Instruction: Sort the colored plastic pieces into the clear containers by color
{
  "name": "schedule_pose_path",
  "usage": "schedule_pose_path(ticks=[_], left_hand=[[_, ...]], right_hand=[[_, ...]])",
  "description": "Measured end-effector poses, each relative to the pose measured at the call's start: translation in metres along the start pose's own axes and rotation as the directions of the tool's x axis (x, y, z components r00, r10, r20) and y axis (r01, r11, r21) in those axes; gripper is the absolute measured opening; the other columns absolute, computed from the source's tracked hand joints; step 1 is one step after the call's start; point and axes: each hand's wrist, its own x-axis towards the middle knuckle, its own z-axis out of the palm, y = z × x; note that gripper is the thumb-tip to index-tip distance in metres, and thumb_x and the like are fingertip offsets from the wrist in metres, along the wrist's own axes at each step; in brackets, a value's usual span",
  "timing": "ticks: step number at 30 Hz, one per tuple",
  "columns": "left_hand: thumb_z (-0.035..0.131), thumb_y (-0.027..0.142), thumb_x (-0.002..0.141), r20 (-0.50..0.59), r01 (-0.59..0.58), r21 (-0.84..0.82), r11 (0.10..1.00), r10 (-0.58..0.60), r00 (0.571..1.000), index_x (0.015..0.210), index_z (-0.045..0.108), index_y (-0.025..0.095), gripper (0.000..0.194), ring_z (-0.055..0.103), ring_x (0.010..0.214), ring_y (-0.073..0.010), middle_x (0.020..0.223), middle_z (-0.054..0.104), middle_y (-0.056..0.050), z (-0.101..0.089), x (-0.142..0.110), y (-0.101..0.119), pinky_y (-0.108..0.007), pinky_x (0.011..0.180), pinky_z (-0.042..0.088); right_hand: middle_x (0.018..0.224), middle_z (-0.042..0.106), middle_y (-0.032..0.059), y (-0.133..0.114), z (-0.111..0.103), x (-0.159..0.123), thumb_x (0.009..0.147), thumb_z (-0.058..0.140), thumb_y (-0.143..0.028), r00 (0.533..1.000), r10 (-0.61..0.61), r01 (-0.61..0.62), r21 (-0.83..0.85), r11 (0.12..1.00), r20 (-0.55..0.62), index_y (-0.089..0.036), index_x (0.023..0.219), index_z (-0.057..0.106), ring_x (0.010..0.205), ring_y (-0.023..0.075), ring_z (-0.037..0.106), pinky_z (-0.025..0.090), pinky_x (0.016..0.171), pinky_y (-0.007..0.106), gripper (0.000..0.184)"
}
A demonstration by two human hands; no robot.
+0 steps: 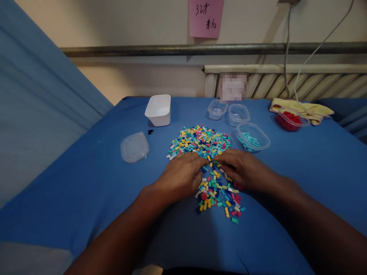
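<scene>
A heap of small toy building bricks in turquoise, yellow, pink, navy and white lies on the blue cloth. A smaller, looser spread of bricks lies nearer to me. My left hand rests at the heap's near left edge, index finger stretched out among the bricks and thumb apart from it. From the right, my right hand reaches to the same spot, fingers apart and touching bricks. The fingertips almost meet between the two groups. I see no brick held in either hand; the undersides of both are hidden.
Behind my right hand stands a clear tub of turquoise bricks. Two clear tubs stand farther back. A tub of red pieces sits by a yellow cloth. At left are a white container, a clear lid and black pieces.
</scene>
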Motion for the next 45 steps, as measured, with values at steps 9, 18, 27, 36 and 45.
schedule_pose_path(ticks=[9, 18, 27, 36, 45], left_hand=[[0.063, 0.028, 0.103, 0.038, 0.058, 0.036, 0.998, -0.06, 0.997, 0.125, 0.076, 0.017, 0.027, 0.068, 0.113, -0.0334, 0.117, 0.073, -0.014, 0.0, 0.006, 0.012, -0.053, 0.101, 0.055], [0.064, 0.023, 0.099, 0.011, 0.011, -0.017, 1.0, -0.011, 1.0, 0.114, 0.076, 0.019, 0.02, 0.068, 0.103, -0.0308, 0.111, 0.073, -0.011, 0.001, 0.002, 0.004, -0.049, 0.094, 0.056], [0.063, 0.025, 0.103, 0.028, -0.053, -0.017, 0.998, 0.053, 0.998, 0.117, 0.079, 0.021, 0.022, 0.069, 0.103, -0.0285, 0.107, 0.072, -0.009, 0.004, 0.004, 0.003, -0.045, 0.093, 0.054], [0.06, 0.03, 0.109, -0.034, -0.049, -0.132, 0.99, 0.045, 0.998, 0.117, 0.075, 0.018, 0.021, 0.07, 0.107, -0.0281, 0.111, 0.074, -0.008, -0.001, 0.003, -0.005, -0.044, 0.093, 0.051], [0.065, 0.035, 0.106, -0.114, 0.007, -0.799, 0.601, -0.163, 0.98, 0.109, 0.077, 0.017, 0.021, 0.062, 0.081, -0.0145, 0.091, 0.071, -0.002, 0.01, 0.013, 0.013, -0.029, 0.073, 0.046]], right_hand=[[0.127, 0.081, 0.0113, 0.006, 0.009, 0.004, 0.102, 0.062, -0.009, 1.0, -0.012, 0.012, 0.016, 1.0, -0.009, -0.024, 0.141, 0.072, 0.118, 0.0287, 0.076, 0.061, 0.105, 0.048, 0.043], [0.121, 0.082, 0.0114, 0.001, 0.006, 0.0, 0.105, 0.065, -0.017, 0.999, 0.008, -0.006, -0.053, 0.999, 0.042, -0.023, 0.136, 0.075, 0.113, 0.0303, 0.077, 0.062, 0.1, 0.048, 0.033], [0.114, 0.079, 0.0122, -0.005, 0.001, 0.002, 0.103, 0.064, -0.014, 0.992, 0.056, -0.047, -0.086, 0.995, 0.112, -0.019, 0.122, 0.077, 0.108, 0.0302, 0.074, 0.06, 0.095, 0.046, 0.024], [0.099, 0.074, 0.0089, -0.013, -0.01, -0.003, 0.107, 0.061, -0.017, 0.998, 0.019, -0.015, 0.062, 0.998, -0.06, -0.021, 0.106, 0.073, 0.09, 0.0238, 0.068, 0.055, 0.079, 0.038, 0.012], [0.098, 0.073, 0.0018, -0.037, 0.004, -0.003, 0.104, 0.073, -0.023, 0.949, 0.255, -0.125, 0.524, 0.842, -0.184, -0.025, 0.112, 0.075, 0.084, 0.018, 0.07, 0.056, 0.075, 0.033, 0.009]])
